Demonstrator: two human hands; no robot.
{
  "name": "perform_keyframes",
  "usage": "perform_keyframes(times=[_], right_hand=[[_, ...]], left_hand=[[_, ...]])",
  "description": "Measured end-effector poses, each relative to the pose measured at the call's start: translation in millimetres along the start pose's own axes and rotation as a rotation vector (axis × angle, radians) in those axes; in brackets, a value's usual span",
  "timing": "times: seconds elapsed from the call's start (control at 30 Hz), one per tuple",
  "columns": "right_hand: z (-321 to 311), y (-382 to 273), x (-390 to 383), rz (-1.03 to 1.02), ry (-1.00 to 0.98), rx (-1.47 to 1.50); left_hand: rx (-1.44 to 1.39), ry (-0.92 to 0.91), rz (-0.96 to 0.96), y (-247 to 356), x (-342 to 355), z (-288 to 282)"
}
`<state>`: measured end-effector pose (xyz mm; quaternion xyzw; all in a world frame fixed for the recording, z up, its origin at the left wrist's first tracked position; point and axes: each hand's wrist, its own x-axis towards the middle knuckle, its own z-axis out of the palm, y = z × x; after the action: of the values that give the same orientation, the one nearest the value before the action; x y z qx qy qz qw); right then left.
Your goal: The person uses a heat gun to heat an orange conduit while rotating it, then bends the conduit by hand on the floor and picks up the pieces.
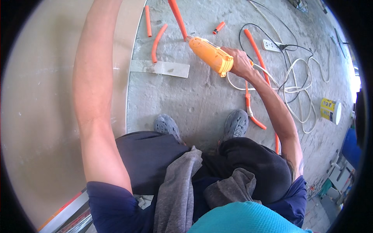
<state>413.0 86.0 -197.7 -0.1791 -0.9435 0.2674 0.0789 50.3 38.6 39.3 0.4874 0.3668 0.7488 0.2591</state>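
Yellow-orange, rounded plastic heat gun (210,56) fills the right-hand fingers (230,51).

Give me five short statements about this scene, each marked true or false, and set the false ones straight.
1. The right hand holds a yellow power tool. True.
2. The left hand rests on the floor. False: the left hand is out of view, past the upper edge.
3. The yellow power tool's front end is by an orange tube. True.
4. The person wears white boots. False: they are grey clogs.
5. A black plug sits at the white power strip. True.
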Motion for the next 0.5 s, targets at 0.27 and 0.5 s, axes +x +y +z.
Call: perform_keyframes(times=[0.27,0.5], right_hand=[[-29,-25,13,-0.037,0.074,0.059],[-68,-51,32,-0.125,0.197,0.091]], left_hand=[[0.006,-0.003,0.026,11,-6,1],[0.033,0.008,0.015,10,-7,3]])
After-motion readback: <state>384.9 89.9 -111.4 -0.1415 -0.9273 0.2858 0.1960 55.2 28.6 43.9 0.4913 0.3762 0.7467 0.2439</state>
